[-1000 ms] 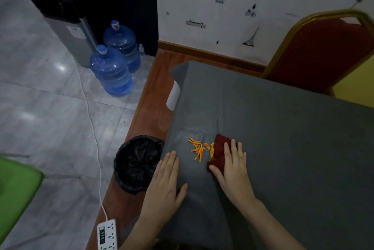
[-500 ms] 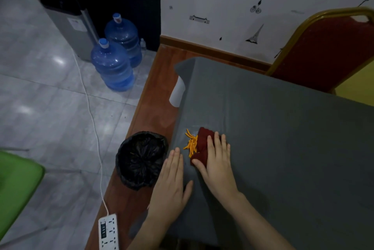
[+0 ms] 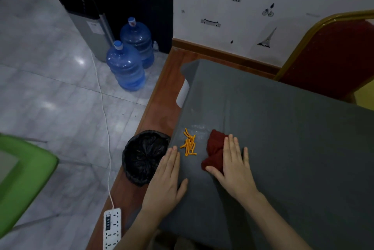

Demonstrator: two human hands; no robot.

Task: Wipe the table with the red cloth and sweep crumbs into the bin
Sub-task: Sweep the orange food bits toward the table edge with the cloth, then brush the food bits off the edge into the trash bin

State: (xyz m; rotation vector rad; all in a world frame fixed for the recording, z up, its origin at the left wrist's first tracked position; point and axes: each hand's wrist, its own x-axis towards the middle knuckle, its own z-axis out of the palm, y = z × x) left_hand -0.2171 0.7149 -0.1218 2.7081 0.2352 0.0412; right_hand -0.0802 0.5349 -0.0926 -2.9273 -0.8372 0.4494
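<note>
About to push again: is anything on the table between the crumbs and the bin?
Nothing visible. The crumbs lie near the table edge, the bin just beyond and below it; the left hand lies nearer the person.

Marble floor [image 3: 50,91] (glossy), stickered wall [image 3: 253,6]

Bare grey tabletop [image 3: 283,128] lies open between the orange crumbs [image 3: 189,145] and the red cloth [image 3: 214,151]. The left hand [image 3: 166,181] lies flat along the lower-left edge, beside the black bin [image 3: 144,156]. Right of frame is clear.
</note>
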